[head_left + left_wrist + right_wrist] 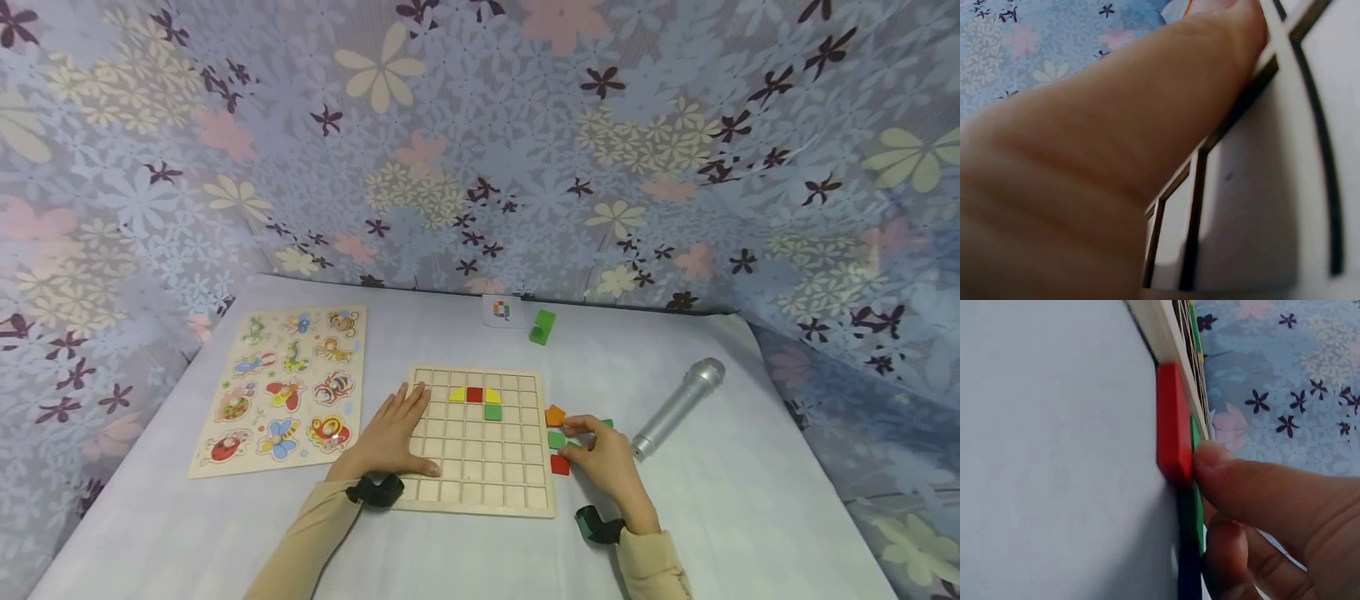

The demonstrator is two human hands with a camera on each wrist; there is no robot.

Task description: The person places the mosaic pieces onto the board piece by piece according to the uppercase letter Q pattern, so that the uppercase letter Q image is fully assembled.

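My left hand (392, 437) lies spread on the left part of a wooden grid board (472, 504), thumb across the squares. Set in the board's upper rows are a red square (475, 395) between two yellow pieces (457, 395) and a green square (492, 412). At the board's right edge, my right hand (606, 462) has its thumb and fingertips over a green piece (573, 445); I cannot tell if it is pinched. A red block (1174, 425) lies beside the thumb. An orange pentagon (555, 416) and another green piece (556, 440) lie close by.
A wooden insect puzzle board (352, 417) lies at the left. A silver microphone (678, 408) rests at the right. Behind the grid board are a small pattern card (502, 310) and a green block (542, 327). Flowered cloth (465, 167) hangs behind the white table (750, 517).
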